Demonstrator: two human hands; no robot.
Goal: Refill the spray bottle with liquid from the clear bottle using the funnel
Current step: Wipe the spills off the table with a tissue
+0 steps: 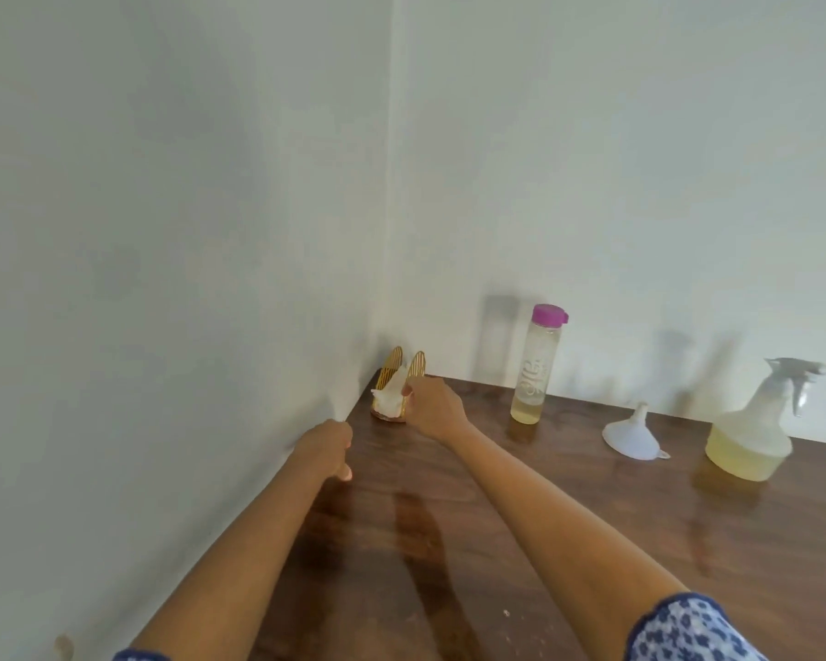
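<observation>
My right hand [432,405] reaches to the far left corner of the wooden table [520,527], its fingertips pinched on the white tissue [393,398] standing in a gold slatted napkin holder [399,386]. My left hand [327,446] hovers loosely curled near the table's left edge, against the wall [163,231], holding nothing that I can see. The task's things stand well to the right of both hands. The clear bottle [537,369], an upright cylinder with a purple cap on, holds a shallow layer of pale yellow liquid. The funnel [633,434], translucent white, rests mouth down with its spout pointing up, between the clear bottle and the spray bottle [754,427]. The spray bottle, cone-shaped and frosted with its trigger head fitted, is roughly a third full of yellowish liquid. The tabletop is dark, glossy and reflective; it meets walls at left and rear, with bare surface in front of the three vessels.
</observation>
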